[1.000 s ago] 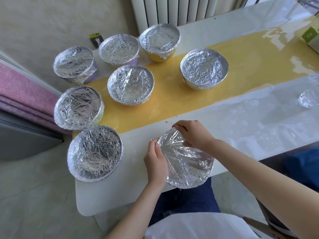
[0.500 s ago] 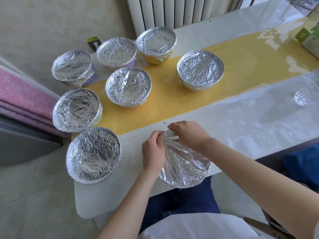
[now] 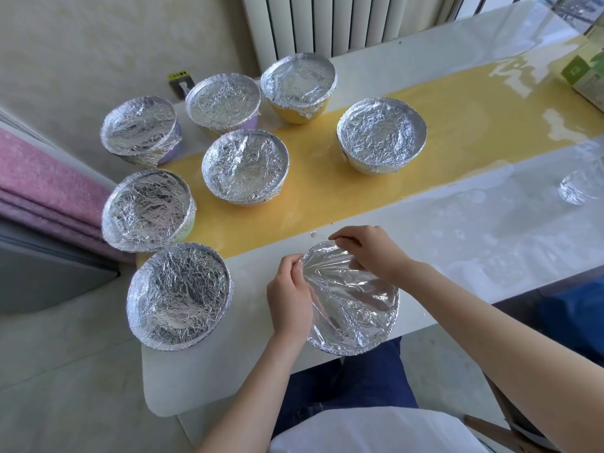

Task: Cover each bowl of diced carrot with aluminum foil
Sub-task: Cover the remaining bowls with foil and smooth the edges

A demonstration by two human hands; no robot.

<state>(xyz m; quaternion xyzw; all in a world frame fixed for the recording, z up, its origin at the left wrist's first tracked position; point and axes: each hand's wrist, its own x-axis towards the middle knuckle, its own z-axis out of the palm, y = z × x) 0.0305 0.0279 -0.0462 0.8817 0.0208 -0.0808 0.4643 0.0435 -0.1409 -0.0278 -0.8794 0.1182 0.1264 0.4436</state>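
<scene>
Foil-covered bowls, seven in number, stand on the left and far part of the white table, several on its yellow strip. The closest covered bowl sits left of the left hand, apart from it. A green box and a crumpled clear lump lie far to the right. Nothing stands between the hands and the eighth bowl.

This bowl sits at the near table edge, in front of the person, and its near side overlaps that edge in this view. A foil sheet covers its top. The left hand pinches the foil at the left rim between thumb and curled fingers. The right hand curls over the far rim and pinches the foil there.

Bare white tabletop extends to the right of the bowl.
</scene>
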